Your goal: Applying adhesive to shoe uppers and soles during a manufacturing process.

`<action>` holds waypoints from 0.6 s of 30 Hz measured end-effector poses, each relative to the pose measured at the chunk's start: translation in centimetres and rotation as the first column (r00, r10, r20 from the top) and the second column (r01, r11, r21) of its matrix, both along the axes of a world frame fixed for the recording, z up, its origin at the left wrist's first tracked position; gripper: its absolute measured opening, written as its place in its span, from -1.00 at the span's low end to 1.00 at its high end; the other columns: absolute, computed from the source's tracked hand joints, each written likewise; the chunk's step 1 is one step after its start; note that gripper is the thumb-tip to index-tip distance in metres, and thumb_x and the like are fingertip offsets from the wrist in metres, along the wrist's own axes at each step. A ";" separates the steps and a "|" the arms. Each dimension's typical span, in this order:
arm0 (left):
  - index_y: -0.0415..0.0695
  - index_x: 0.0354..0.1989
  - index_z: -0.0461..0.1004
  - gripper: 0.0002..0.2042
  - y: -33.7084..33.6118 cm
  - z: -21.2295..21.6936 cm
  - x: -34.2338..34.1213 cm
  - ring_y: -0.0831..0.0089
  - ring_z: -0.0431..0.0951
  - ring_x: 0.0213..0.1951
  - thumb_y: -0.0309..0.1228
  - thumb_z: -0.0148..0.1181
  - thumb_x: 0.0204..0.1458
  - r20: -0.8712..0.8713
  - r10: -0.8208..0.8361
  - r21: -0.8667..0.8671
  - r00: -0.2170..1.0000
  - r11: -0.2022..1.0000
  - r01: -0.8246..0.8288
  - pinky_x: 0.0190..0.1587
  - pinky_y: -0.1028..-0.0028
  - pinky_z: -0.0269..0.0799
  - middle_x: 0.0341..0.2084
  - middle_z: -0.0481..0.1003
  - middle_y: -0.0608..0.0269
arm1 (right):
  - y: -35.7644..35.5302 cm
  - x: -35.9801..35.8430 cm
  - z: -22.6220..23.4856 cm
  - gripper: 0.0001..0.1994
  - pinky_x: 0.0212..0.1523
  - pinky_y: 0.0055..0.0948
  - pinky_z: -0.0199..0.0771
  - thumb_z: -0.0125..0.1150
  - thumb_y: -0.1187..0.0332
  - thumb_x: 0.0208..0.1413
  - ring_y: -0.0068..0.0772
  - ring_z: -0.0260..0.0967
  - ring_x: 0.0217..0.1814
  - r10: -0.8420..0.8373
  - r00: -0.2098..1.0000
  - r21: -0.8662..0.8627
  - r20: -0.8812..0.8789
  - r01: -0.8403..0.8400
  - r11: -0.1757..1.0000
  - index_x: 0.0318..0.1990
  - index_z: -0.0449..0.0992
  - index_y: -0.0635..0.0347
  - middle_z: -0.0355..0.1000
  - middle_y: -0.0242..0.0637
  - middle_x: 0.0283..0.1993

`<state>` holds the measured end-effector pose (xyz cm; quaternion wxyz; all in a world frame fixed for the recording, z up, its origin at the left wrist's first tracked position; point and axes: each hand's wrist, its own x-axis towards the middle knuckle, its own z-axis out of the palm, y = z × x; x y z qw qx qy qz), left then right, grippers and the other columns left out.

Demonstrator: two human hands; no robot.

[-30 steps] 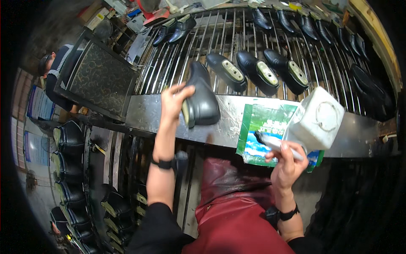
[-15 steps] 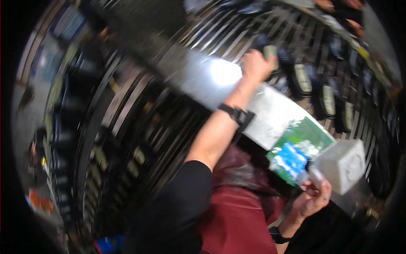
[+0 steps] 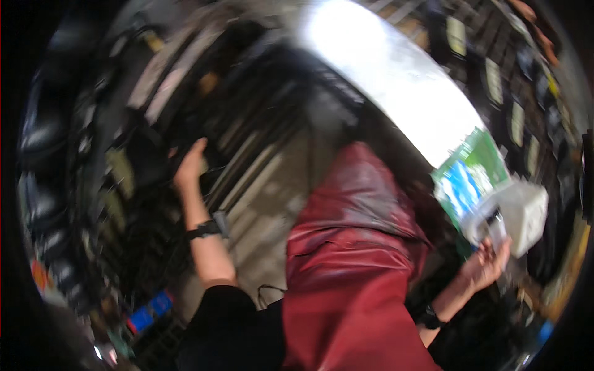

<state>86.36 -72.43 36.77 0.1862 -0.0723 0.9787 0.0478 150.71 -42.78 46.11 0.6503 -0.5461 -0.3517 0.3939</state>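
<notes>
My left hand [image 3: 192, 167] reaches out at the left, beside a dark shoe-shaped piece [image 3: 148, 154] in a rack. Motion blurs its fingers, so whether they grip that piece is unclear. At the lower right, my right hand [image 3: 486, 266] is closed on a small translucent whitish object [image 3: 497, 234] with a dark part near its top. That object overlaps the front of a white plastic block-shaped container [image 3: 526, 213]. Just left of the container lies a green and blue plastic packet [image 3: 467, 179], on the end of a shiny metal shelf [image 3: 396, 74].
Dark pieces with pale green faces [image 3: 493, 80] line slatted rails at the upper right. More pale-faced pieces [image 3: 120, 170] fill the left rack. A dark red apron [image 3: 359, 266] covers my front. A blue and red object [image 3: 150, 311] sits low at the left.
My left hand has swung from a pale-faced piece on the upper right rails down to the left rack. The view has turned left. My right hand stays by the white container.
</notes>
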 end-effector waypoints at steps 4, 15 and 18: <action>-0.37 0.09 0.60 -0.29 -3.7 -3.7 -3.3 0.20 0.55 0.16 0.02 0.52 -0.07 -0.013 0.075 0.525 0.997 0.849 -0.057 0.27 0.26 0.39 0.16 0.57 -0.04 | -1.4 -1.6 -0.7 -0.78 -0.65 -0.60 0.46 0.29 0.36 0.37 -0.43 0.52 -0.56 -0.044 0.987 0.083 0.152 0.032 0.996 -0.03 0.59 0.38 0.60 -0.13 -0.34; -0.23 0.42 0.33 -0.29 9.5 -2.7 26.1 0.05 0.49 0.28 -0.29 0.38 0.06 0.539 -0.603 0.533 0.588 -0.297 -0.793 0.41 0.02 0.33 0.27 0.49 0.05 | -1.3 -1.8 -2.0 -0.78 -0.58 -0.61 0.40 0.36 0.36 0.33 -0.60 0.46 -0.57 -0.029 0.893 -0.014 0.450 0.040 0.999 -0.07 0.59 0.39 0.55 -0.30 -0.46; -0.20 0.58 -0.02 0.13 17.4 5.1 26.2 -0.01 0.42 0.35 -0.66 0.29 -0.39 0.225 -0.836 0.803 0.501 -0.132 -0.582 0.48 0.00 0.25 0.45 0.27 0.06 | -1.3 -2.3 -2.0 -0.78 -0.61 -0.58 0.40 0.35 0.34 0.35 -0.55 0.46 -0.59 -0.083 0.972 -0.050 0.219 0.096 0.994 -0.12 0.59 0.38 0.57 -0.26 -0.45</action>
